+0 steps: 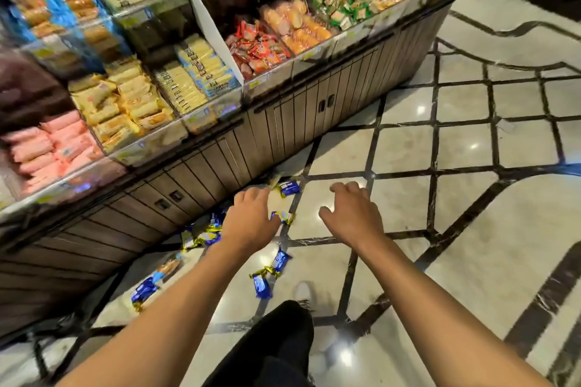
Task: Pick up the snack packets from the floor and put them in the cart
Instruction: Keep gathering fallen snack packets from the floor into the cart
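Pickup step not begun: both hands, left and right, empty, fingers spread above blue snack packets on floor. Next: lower, grip nearest pkt. Cart not in view.

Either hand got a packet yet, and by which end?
Neither. Left hand and right hand hover open over the blue-and-gold foil snack packets on the pale tiled floor.

- A glossy cream marble floor inlaid with thin dark lines in a lattice of squares and sweeping curves spreads out beyond and to the right of the fingers.
- Small bright ceiling-light reflections dot the polished tiles.
- A long brown slatted wooden display cabinet with small dark handles runs diagonally past the fingertips.
- Clear acrylic bins heaped with wrapped biscuits and sweets crown it.
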### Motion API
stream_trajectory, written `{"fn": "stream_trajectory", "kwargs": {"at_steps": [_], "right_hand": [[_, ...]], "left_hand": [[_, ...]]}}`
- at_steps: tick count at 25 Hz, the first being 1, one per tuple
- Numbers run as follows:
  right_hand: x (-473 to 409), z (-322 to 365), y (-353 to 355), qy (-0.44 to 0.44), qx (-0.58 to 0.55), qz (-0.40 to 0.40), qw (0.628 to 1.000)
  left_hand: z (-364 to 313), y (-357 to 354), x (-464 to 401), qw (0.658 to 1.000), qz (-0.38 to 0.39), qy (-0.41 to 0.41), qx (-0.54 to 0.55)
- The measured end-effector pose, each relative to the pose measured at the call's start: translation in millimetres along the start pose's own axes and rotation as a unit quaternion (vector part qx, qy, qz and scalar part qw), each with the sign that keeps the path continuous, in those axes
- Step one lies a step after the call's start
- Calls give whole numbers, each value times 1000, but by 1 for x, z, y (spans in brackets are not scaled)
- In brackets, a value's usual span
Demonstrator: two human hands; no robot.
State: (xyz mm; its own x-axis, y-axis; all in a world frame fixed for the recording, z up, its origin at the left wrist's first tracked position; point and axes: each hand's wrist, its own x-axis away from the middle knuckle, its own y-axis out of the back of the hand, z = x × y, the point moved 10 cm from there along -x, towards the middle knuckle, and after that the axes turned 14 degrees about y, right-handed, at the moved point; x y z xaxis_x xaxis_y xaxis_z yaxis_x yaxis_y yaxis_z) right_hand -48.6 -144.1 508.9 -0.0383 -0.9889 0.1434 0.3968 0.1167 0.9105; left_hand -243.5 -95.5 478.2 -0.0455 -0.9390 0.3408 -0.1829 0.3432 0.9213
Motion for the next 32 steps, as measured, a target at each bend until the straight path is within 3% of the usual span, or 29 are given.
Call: {"fn": "stream_trajectory", "kwargs": {"at_steps": [7,16,25,32], "right_hand": [[-106,-16,4,51,0,60,997],[-229,-28,23,153,19,82,985],[-341,-41,43,307,6,193,932],[-385,-19,25,396,23,252,883]], "left_hand": [[-30,-7,-87,991,47,90,85],[-63,22,-175,973,18,177,147],[-100,23,-192,894,-26,366,257],[-99,29,-202,835,-81,452,302]]}}
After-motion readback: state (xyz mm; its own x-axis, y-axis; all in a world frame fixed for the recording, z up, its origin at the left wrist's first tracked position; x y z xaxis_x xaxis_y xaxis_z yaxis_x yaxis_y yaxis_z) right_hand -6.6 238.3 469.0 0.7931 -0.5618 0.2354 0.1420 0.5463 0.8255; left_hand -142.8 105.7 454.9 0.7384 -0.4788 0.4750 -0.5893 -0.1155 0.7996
